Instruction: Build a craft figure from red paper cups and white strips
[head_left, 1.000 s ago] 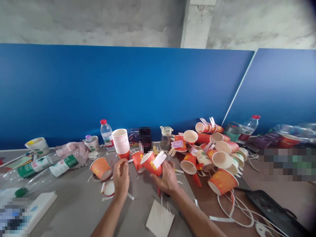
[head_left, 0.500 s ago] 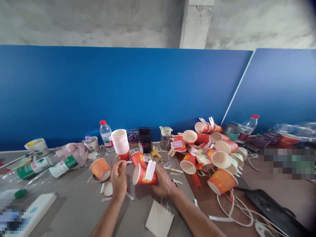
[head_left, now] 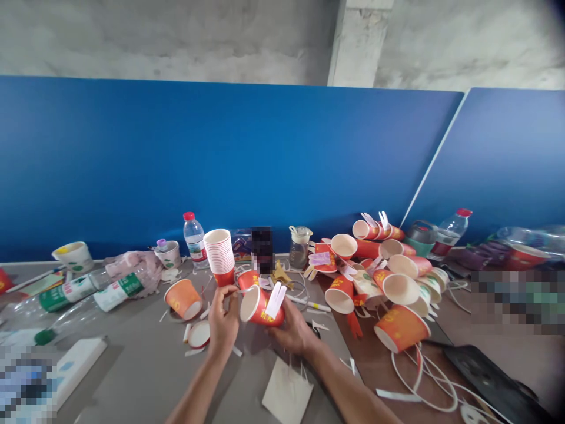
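My right hand (head_left: 293, 330) grips a red paper cup (head_left: 260, 309) lying on its side, its mouth turned to the left. White paper bunny ears (head_left: 276, 300) stand out on the cup's side. Just left of the cup's rim, my left hand (head_left: 224, 318) pinches a thin white strip (head_left: 242, 290), blurred and partly hidden by the fingers. Behind the held cup lies another red cup (head_left: 248, 278). A tall stack of paper cups (head_left: 219, 253) rises beyond my left hand.
Many decorated paper cups (head_left: 399, 288) are heaped on the right. An orange cup (head_left: 183, 299) lies at left, near plastic bottles (head_left: 119, 291). A square beige card (head_left: 288, 390) lies in front. White cable (head_left: 435, 400) loops at right; a blue partition (head_left: 247, 153) stands behind.
The view has shifted slightly, so most things sit a little further right. My left hand stays pinched near the cup's rim, and the cup is tilted a little differently in my right hand.
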`<state>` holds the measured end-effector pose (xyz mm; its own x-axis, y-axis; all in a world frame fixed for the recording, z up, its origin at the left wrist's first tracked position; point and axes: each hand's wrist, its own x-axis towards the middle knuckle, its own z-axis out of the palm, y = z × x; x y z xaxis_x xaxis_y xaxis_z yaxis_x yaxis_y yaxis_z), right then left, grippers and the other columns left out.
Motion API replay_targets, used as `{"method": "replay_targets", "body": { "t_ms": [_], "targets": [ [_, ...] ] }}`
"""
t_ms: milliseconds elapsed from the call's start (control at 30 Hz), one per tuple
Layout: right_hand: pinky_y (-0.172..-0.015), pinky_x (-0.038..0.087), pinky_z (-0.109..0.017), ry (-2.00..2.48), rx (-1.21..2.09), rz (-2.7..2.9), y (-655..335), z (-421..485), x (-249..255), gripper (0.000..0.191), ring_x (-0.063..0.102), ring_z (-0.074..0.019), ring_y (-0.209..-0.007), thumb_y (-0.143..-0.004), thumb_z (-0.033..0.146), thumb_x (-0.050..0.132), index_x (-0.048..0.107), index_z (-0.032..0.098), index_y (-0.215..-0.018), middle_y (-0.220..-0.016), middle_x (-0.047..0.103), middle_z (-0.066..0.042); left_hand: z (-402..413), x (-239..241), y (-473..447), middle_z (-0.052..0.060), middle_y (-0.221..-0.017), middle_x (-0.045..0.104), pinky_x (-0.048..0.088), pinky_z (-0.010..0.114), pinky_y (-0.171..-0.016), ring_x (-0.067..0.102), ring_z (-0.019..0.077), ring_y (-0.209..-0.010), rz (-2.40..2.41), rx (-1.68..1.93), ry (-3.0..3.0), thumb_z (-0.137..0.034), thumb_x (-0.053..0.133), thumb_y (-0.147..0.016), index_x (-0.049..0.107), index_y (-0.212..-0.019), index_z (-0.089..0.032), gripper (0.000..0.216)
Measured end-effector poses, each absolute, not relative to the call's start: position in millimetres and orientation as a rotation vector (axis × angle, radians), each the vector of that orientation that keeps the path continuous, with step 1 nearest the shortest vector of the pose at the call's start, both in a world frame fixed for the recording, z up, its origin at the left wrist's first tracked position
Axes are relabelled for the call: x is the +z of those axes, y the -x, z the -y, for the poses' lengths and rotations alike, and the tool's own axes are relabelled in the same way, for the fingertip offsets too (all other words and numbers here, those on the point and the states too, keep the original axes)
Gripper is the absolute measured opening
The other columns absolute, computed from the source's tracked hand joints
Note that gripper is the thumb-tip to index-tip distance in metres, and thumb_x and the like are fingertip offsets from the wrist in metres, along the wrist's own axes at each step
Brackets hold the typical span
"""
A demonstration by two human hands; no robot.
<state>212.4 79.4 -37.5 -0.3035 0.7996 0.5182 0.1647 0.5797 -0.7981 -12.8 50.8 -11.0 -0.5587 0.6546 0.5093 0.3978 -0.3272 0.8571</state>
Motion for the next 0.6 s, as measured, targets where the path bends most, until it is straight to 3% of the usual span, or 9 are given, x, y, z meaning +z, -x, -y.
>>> {"method": "replay_targets", "body": {
  "t_ms": [167,367,600],
  "targets": [
    [-0.124,0.075,-0.063,0.843,0.670,1.850,-211,-83,-50,0.080,0.088,-0.0467,-0.137,-0.074,0.015,0.089,0.081,0.027,-0.153,-0.144,0.093,-0.015,-53,-10,15,0.011,-0.102,0.091,0.075,0.051,-0.096,0.089,0.0353,-0.100,-1.692,2.028,-1.423,-0.060,0.081,-0.105,0.084,-0.097,-0.029,0.033],
    [-0.122,0.073,-0.060,0.887,0.565,1.853,-214,-85,-56,0.073,0.083,-0.0448,-0.134,-0.078,0.017,0.091,0.079,0.028,-0.150,-0.140,0.089,-0.013,-51,-6,13,0.012,-0.105,0.087,0.074,0.052,-0.098,0.086,0.0365,-0.105,-1.711,2.051,-1.548,-0.050,0.080,-0.107,0.085,-0.092,-0.030,0.025],
    [-0.125,0.071,-0.064,0.910,0.514,1.913,-215,-88,-60,0.073,0.082,-0.0462,-0.136,-0.081,0.018,0.092,0.080,0.028,-0.152,-0.143,0.088,-0.014,-51,-8,10,0.011,-0.107,0.085,0.075,0.050,-0.098,0.085,0.0349,-0.106,-1.720,2.030,-1.561,-0.050,0.076,-0.106,0.087,-0.093,-0.030,0.026]
  ]
}}
